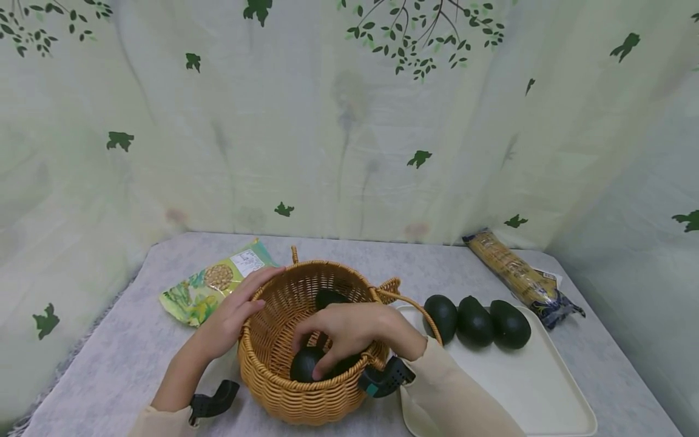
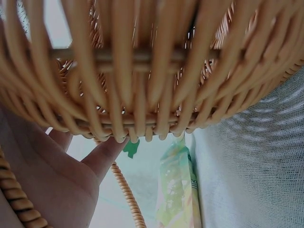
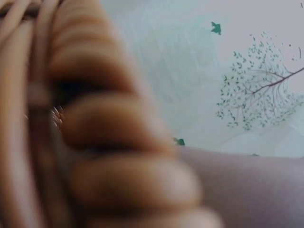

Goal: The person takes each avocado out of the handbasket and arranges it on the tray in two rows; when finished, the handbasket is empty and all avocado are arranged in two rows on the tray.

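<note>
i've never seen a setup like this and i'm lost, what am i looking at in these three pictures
There's no machine: a person works with two bare hands, wearing one camera on the head and one on each wrist.

The wide picture looks forward and down from the head. The left wrist's picture shows the wicker basket up close; the right wrist's is mostly blurred wicker and patterned cloth.

On the cloth-covered table are the basket, a green bag, a long packet and a pale tray holding three dark fruits.

The right hand holds another dark fruit inside the basket. The left hand touches the basket's rim.
</note>
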